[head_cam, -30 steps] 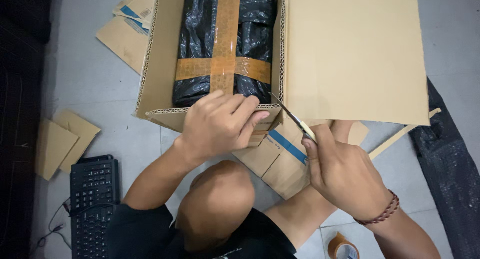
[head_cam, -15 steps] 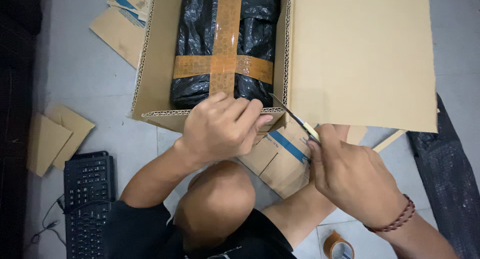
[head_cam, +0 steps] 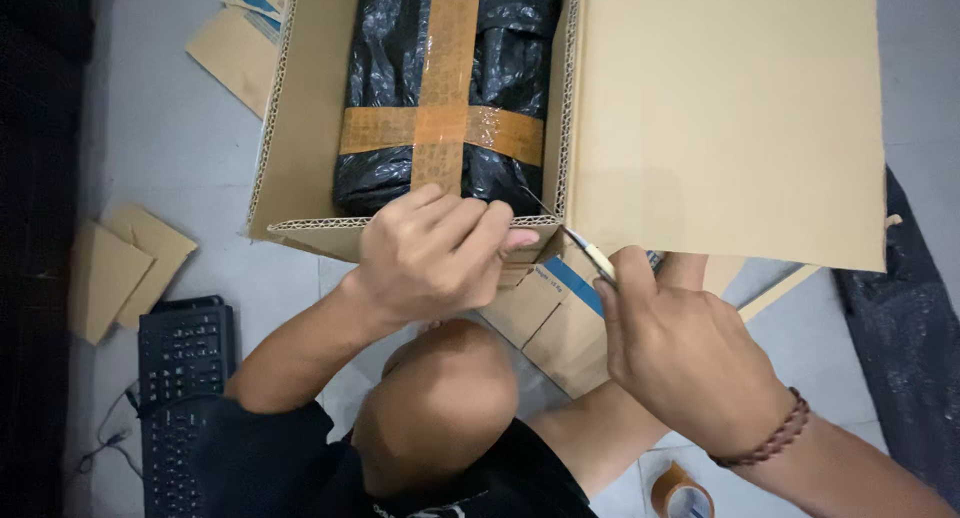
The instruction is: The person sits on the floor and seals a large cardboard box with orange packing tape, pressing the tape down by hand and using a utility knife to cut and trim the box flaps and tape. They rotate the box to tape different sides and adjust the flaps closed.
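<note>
— While the blade sits at the near right corner of the cardboard box [head_cam: 300, 128], how far is the cutting?
— Just begun there, I judge; the taped black bundle [head_cam: 445, 88] lies inside. Left hand [head_cam: 430, 253] clamps the near wall, right hand [head_cam: 685, 353] fisted round the cutter [head_cam: 590, 258], wrist bent inward

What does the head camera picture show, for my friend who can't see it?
A seated person's left hand grips the near edge of an open cardboard box while the right hand holds a small knife at its corner. Inside lies a black plastic bundle crossed with brown tape.
</note>
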Demonstrator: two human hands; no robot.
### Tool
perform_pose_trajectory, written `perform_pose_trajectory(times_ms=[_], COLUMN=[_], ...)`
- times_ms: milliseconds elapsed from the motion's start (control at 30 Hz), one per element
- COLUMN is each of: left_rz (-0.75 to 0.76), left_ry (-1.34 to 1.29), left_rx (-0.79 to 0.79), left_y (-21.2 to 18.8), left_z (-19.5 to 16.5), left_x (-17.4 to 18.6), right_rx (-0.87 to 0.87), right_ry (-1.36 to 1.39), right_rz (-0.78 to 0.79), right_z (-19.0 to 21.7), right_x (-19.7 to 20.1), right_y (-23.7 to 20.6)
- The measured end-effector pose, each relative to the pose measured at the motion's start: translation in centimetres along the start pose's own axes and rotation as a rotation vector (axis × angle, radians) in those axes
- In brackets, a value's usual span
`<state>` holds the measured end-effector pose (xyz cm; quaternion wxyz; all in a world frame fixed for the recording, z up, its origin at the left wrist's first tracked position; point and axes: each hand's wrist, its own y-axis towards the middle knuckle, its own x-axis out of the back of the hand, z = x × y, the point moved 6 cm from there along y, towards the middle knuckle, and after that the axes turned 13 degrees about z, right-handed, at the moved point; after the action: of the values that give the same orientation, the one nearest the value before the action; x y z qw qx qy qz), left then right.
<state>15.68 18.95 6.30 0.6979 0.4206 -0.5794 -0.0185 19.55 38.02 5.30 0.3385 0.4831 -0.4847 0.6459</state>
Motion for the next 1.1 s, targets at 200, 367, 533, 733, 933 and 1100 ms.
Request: perform_pose_trajectory(times_ms=[200, 367, 533, 733, 933, 1100], left_rz=[-0.019, -0.037, -0.069, -0.069, -0.057, -0.062], left_ry=[-0.09, -0.039, -0.034, 0.026, 0.008, 0.045], left_rx=[0.01, -0.034, -0.026, -0.087, -0.073, -0.093], left_y=[0.1, -0.1, -0.1, -0.1, -0.5, -0.2], left_z=[0.5, 0.2, 0.5, 0.2, 0.0, -0.1], left_x=[0.0, -0.1, -0.2, 0.1, -0.3, 0.1], right_rx=[0.034, 0.039, 0.008, 0.027, -0.042, -0.088], right_ry=[0.25, 0.254, 0.292, 0.355, 0.322, 0.268], right_rz=[0.118, 0.068, 0.109, 0.071, 0.097, 0.164], right_z=[-0.4, 0.5, 0.4, 0.6, 0.8, 0.8], right_x=[0.3, 0.8, 0.3, -0.1, -0.3, 0.6], right_y=[-0.4, 0.1, 0.2, -0.9, -0.6, -1.1])
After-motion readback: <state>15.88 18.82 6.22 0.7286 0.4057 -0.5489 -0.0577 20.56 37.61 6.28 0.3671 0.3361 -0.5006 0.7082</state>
